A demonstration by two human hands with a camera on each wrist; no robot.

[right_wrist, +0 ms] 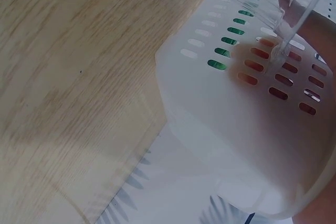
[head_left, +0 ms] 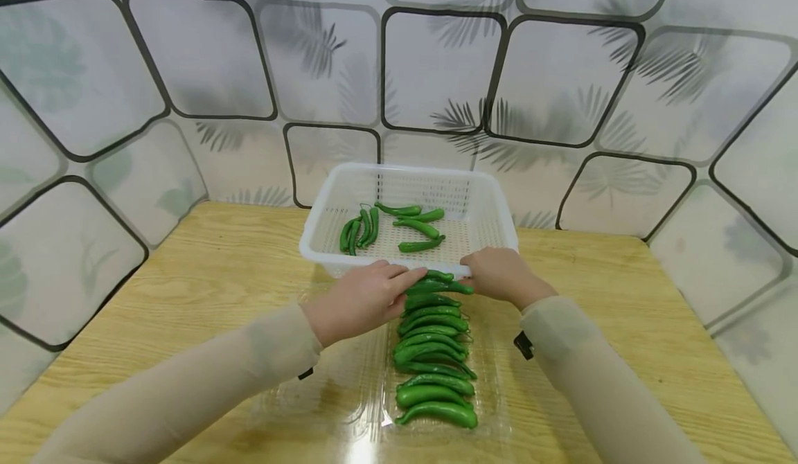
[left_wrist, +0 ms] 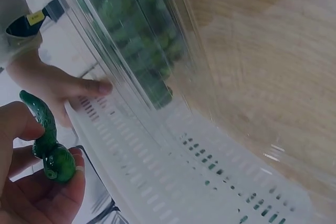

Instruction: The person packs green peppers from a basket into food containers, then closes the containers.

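My left hand [head_left: 358,301] pinches two green chili peppers [left_wrist: 47,129] between thumb and fingers, over the far end of a clear plastic clamshell box [head_left: 492,398]. Inside the box a row of green peppers [head_left: 436,395] lies crosswise, one behind another. My right hand [head_left: 501,273] grips the front rim of a white perforated basket [head_left: 330,260] near its right corner. Several more peppers [head_left: 420,245] lie on the basket's floor. Through the basket wall's slots, the right wrist view shows the right hand's fingers.
The box's transparent lid [head_left: 330,388] lies unfolded on its left. All of this stands on a wood-grain table [head_left: 237,263]. Patterned fabric [head_left: 442,69] encloses the back and sides, close behind the basket.
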